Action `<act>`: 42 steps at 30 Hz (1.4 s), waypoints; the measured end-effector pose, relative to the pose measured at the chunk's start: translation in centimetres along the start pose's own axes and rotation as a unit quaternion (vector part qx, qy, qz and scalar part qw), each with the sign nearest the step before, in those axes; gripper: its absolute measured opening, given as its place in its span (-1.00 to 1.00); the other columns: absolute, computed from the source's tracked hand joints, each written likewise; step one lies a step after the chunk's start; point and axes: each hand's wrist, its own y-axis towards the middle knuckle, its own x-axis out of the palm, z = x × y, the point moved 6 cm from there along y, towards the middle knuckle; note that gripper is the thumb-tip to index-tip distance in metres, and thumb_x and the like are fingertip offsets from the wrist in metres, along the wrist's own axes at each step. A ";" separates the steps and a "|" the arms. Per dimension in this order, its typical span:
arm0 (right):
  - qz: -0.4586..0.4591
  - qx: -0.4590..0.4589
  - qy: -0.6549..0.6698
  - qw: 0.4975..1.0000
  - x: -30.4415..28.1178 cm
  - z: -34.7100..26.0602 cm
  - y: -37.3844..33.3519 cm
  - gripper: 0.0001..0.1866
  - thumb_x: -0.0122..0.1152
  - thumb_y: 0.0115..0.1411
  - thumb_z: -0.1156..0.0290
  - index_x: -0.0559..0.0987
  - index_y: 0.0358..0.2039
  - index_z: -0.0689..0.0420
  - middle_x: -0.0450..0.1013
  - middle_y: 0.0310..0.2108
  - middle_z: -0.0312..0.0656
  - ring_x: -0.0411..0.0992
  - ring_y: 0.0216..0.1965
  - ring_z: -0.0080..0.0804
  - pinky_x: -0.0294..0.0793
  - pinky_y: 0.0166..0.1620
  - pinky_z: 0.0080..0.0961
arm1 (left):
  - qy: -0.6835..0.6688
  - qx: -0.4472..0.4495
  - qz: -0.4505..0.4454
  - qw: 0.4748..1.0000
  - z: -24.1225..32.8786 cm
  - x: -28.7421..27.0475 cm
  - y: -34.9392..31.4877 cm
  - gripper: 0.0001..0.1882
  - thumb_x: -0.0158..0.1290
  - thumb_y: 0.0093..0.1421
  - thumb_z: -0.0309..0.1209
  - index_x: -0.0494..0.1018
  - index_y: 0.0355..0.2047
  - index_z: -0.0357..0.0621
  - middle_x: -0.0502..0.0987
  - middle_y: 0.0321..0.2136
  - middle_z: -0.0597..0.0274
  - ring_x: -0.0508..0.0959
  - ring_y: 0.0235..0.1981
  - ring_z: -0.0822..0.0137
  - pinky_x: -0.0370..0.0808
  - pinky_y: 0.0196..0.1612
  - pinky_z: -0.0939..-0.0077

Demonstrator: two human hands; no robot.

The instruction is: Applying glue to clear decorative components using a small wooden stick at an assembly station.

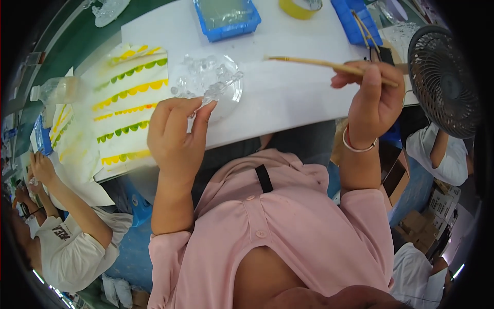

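Note:
My left hand (177, 131) pinches a small clear plastic piece (215, 91) between thumb and fingertips, just over the near side of a clear round dish (235, 98). Several more transparent pieces (193, 69) lie in that dish. On the right, my right hand (375, 95) is raised above the white table and closed around a slim wooden paintbrush (319, 63). The brush points left, its tip well apart from the clear piece. Left of the dish lies a white sheet (123, 98) with rows of yellow and green scalloped marks.
A blue tray (229, 33) of pale clear material stands at the back, near a yellow tape roll (301, 9). Another blue tray (355, 26) holds wooden sticks. A dark fan (445, 82) stands right; a plastic bottle (56, 91) lies left. Another person's hand (42, 167) works at far left.

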 end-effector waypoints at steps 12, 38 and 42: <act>-0.011 0.016 -0.107 0.994 4.8 6.6 7.4 -0.86 0.07 0.31 0.42 0.44 -0.29 0.24 0.55 -0.50 -0.16 0.50 -0.54 -0.60 0.50 -0.46 -0.70 | 0.037 -0.044 -0.060 0.997 -1.1 -0.6 -1.2 -0.70 0.34 -0.07 -0.50 0.51 -0.30 -0.19 0.52 -0.44 0.15 0.51 -0.45 0.17 0.45 -0.41 0.40; -0.167 0.033 -0.075 0.983 2.3 1.6 -2.1 -0.93 -0.08 0.29 0.58 0.34 -0.22 0.26 0.51 -0.36 0.10 0.50 -0.43 -0.40 0.52 -0.30 -0.52 | -0.127 -0.183 -0.105 0.969 -1.8 0.6 -1.4 -0.78 0.33 -0.04 -0.54 0.55 -0.37 -0.22 0.59 -0.47 0.14 0.59 -0.49 0.34 0.46 -0.38 0.58; -0.179 -0.005 -0.084 0.980 3.7 2.0 -2.4 -0.93 -0.07 0.28 0.60 0.35 -0.23 0.26 0.53 -0.37 0.06 0.52 -0.44 -0.41 0.53 -0.32 -0.54 | -0.105 -0.168 -0.097 0.975 -1.4 0.7 -1.5 -0.81 0.31 -0.03 -0.54 0.54 -0.38 -0.23 0.60 -0.46 0.13 0.59 -0.49 0.34 0.46 -0.38 0.58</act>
